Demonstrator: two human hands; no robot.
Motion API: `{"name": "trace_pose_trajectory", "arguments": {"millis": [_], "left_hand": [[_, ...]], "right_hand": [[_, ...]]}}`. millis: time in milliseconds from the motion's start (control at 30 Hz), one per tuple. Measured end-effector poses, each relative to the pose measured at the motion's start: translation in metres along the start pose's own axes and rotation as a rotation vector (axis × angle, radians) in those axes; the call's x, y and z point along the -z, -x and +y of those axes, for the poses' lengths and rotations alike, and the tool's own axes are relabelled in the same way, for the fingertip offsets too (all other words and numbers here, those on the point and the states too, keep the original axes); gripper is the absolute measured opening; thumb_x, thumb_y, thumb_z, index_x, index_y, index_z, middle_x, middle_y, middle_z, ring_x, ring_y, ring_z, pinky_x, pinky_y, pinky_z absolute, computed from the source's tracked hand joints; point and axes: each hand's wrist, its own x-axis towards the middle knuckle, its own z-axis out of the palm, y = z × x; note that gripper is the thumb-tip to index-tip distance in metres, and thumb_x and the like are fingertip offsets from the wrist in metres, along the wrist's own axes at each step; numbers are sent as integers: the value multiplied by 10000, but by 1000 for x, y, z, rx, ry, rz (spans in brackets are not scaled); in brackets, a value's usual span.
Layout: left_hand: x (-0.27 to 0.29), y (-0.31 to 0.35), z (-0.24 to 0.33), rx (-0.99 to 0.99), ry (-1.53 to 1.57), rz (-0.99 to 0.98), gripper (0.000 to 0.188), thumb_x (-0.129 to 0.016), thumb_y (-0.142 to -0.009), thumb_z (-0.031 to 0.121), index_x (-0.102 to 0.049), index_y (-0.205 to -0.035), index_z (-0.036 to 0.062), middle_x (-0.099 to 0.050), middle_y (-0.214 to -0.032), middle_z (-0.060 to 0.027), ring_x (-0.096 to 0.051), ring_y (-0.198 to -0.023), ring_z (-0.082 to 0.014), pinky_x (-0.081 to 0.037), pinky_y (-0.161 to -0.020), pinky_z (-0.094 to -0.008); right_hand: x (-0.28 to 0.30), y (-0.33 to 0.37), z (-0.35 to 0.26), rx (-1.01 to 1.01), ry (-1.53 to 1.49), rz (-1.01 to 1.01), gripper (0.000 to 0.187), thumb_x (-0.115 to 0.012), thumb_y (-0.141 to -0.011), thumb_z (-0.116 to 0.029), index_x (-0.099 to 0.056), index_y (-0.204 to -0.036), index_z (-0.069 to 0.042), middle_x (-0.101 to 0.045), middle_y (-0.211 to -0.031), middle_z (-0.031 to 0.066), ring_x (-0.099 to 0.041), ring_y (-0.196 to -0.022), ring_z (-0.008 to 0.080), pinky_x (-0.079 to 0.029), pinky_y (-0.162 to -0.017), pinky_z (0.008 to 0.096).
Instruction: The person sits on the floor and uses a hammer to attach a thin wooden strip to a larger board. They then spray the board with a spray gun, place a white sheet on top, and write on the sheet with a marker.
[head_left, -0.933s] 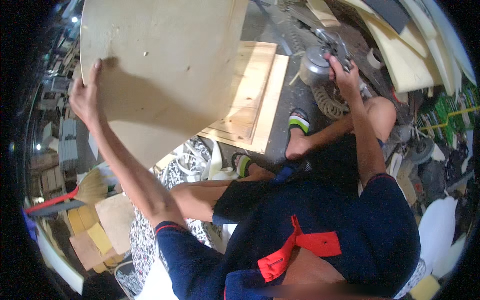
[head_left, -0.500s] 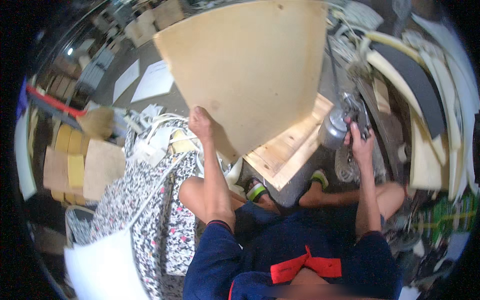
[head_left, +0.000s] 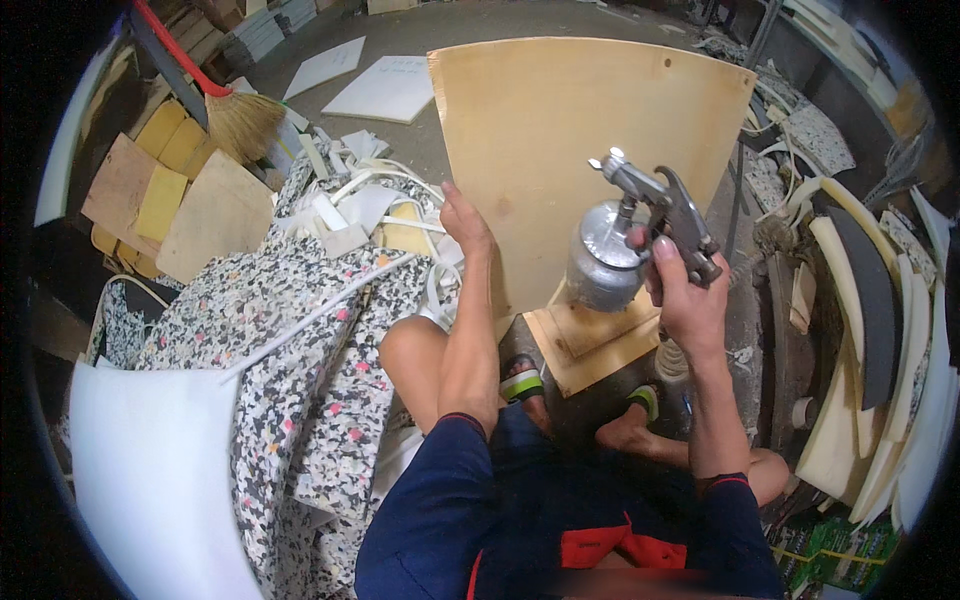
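- The person sits low on the floor, knees apart, with a large plywood sheet (head_left: 560, 150) standing upright in front of them.
- The left hand (head_left: 465, 225) grips the sheet's left edge low down, thumb on the near face and the other fingers hidden behind the board.
- The right hand (head_left: 685, 290) is closed around the handle of a metal spray gun (head_left: 650, 225), a finger resting by the trigger; the gun's round metal cup (head_left: 603, 258) hangs below the nozzle, just in front of the sheet's lower right part.
- Below the gun, flat wooden boards (head_left: 600, 345) lie on the floor between the sandalled feet (head_left: 522, 383).
- To the person's left lies a heap of speckled foam sheets (head_left: 300, 330) and white strips, with a broom (head_left: 235, 115) further off.
- To the right, curved foam pieces (head_left: 870, 330) lean stacked together.
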Motion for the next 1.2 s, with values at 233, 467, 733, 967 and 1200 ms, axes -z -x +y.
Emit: {"name": "trace_pose_trajectory", "arguments": {"millis": [233, 467, 733, 967, 1200], "left_hand": [[11, 15, 7, -41, -244, -183, 573, -474, -1041, 481, -603, -813, -28, -608, -749, -57, -537, -727, -143, -451, -678, -318], [15, 28, 14, 39, 53, -118, 642, -380, -1052, 543, -573, -798, -14, -576, -738, -48, -486, -700, -146, -431, -669, -319], [21, 29, 11, 116, 2, -100, 679, -342, -1055, 553, -590, -763, -7, -631, -761, -69, -566, -726, -165, -469, -695, -334], [14, 40, 38, 105, -27, -144, 634, -341, -1060, 537, -603, -850, -1, -648, -825, -77, -576, -750, -172, -468, -714, -330], [15, 37, 31, 68, -57, -109, 622, -355, -1057, 528, -612, -854, -1, -646, -810, -80, -573, -736, -168, -465, -707, -326]], "right_hand": [[-42, -18, -9, 126, -98, -48, 324, -557, -1018, -284, -699, -955, 1, -545, -629, -37, -457, -547, 36, -343, -494, 214], [-72, -21, -32, 67, -89, -149, 406, -602, -1006, -402, -676, -954, -6, -569, -693, -32, -478, -589, 42, -372, -528, 212], [-75, -22, -45, 68, -147, -115, 408, -591, -1008, -423, -638, -884, -37, -567, -701, -41, -458, -575, 27, -349, -502, 212], [-63, -22, -42, 94, -91, -136, 437, -594, -1001, -447, -618, -849, -38, -550, -680, -32, -467, -550, 40, -358, -489, 218], [-53, -27, -38, 43, -122, -135, 504, -602, -967, -533, -638, -918, -32, -549, -672, -16, -490, -508, 55, -358, -438, 219]]}}
